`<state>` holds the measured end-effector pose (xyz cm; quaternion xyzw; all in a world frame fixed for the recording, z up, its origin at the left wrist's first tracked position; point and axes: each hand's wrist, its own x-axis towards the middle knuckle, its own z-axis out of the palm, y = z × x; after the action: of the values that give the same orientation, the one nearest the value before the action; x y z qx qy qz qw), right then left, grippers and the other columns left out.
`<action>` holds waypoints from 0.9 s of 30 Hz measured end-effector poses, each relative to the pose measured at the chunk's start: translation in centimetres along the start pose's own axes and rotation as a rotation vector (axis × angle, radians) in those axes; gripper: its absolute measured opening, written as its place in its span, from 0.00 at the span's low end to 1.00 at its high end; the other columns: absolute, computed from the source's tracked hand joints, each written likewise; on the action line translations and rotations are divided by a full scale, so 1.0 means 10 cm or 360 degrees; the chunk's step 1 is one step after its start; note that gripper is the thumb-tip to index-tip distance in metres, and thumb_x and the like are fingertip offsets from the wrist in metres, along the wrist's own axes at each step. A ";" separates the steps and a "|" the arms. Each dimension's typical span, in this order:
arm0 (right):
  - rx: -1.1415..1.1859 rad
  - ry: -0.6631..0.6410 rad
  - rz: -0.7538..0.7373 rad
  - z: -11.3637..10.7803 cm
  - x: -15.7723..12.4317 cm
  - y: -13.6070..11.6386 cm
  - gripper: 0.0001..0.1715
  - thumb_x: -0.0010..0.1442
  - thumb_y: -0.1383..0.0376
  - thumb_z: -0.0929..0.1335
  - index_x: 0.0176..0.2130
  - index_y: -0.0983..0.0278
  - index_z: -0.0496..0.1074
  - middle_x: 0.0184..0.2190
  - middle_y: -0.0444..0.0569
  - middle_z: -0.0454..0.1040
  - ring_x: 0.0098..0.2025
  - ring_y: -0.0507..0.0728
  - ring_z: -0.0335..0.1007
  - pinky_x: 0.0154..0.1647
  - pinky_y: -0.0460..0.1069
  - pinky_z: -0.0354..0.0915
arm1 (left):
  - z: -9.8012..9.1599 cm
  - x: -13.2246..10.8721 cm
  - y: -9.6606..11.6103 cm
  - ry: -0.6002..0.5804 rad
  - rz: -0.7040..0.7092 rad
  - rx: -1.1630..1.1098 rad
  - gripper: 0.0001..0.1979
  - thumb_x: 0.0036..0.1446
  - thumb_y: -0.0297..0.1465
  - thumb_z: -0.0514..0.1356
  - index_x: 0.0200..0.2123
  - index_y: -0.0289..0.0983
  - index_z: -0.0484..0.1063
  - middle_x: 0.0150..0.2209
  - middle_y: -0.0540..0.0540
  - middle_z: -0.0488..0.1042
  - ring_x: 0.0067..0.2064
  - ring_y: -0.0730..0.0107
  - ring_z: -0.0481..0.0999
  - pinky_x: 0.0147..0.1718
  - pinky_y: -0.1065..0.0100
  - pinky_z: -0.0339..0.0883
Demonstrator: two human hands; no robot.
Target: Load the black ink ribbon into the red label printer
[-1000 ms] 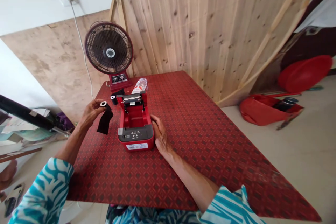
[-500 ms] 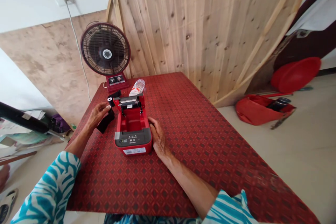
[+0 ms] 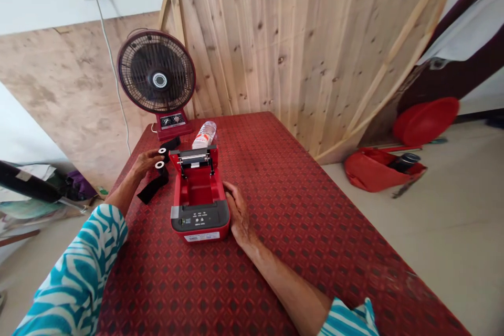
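Note:
A red label printer (image 3: 200,226) with a dark grey front panel stands on the table, its lid tipped back and the bay inside bare. Against its right side is my right hand (image 3: 238,215), fingers bent along the wall and holding it. My left hand (image 3: 147,161) is at the printer's left, fingers stretched out beside two small black rolls with white cores, the upper roll (image 3: 162,151) and the lower roll (image 3: 159,165). Its fingertips lie at the upper roll; whether they press on it is hard to see. From the lower roll, a black strip (image 3: 153,189) trails over the tabletop.
Behind the printer, a clear plastic bottle (image 3: 205,135) lies on the red patterned table (image 3: 283,231). A maroon fan (image 3: 157,79) stands at the far left corner. Right of the table, a red bag (image 3: 366,170) and a red basin (image 3: 425,121) are on the floor side.
The lower roll with its strip now lies in sight below my left fingers, which have shifted slightly left and straightened. My right hand stays at the printer. The view has shifted slightly.

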<state>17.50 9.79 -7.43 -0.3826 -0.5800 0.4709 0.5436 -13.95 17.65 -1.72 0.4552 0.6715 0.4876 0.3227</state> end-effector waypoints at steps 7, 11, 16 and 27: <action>-0.0006 -0.0004 -0.0006 0.00 0.01 0.01 0.19 0.63 0.58 0.58 0.50 0.58 0.68 0.49 0.50 0.71 0.53 0.58 0.65 0.57 0.57 0.60 | 0.05 0.04 -0.01 0.0077 0.0004 0.0067 0.19 0.29 0.34 0.71 0.29 0.34 0.78 0.23 0.48 0.77 0.30 0.63 0.74 0.29 0.68 0.64; 0.0001 0.0010 0.0009 0.01 0.01 -0.01 0.19 0.63 0.58 0.59 0.49 0.57 0.68 0.49 0.49 0.72 0.53 0.58 0.66 0.56 0.56 0.60 | 0.04 0.02 0.01 0.0114 0.0036 0.0008 0.16 0.30 0.35 0.71 0.26 0.34 0.77 0.20 0.49 0.74 0.31 0.62 0.74 0.29 0.69 0.65; -0.0007 0.0002 0.0027 0.00 0.02 -0.01 0.19 0.62 0.57 0.59 0.49 0.58 0.69 0.49 0.50 0.72 0.53 0.58 0.66 0.56 0.57 0.60 | -0.10 -0.07 0.02 0.0063 0.0062 -0.0236 0.23 0.33 0.42 0.70 0.32 0.34 0.76 0.29 0.45 0.78 0.34 0.63 0.76 0.32 0.68 0.70; 0.0035 -0.0018 0.0015 0.00 0.03 0.09 0.21 0.62 0.55 0.59 0.50 0.59 0.68 0.50 0.50 0.72 0.53 0.59 0.66 0.56 0.57 0.60 | -0.53 -0.95 0.44 -0.0258 0.0152 -0.0733 0.23 0.41 0.37 0.71 0.41 0.34 0.73 0.29 0.47 0.78 0.29 0.68 0.77 0.29 0.71 0.73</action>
<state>17.38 10.31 -8.26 -0.3766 -0.5759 0.4820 0.5424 -13.72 7.39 4.05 0.4386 0.4923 0.6043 0.4473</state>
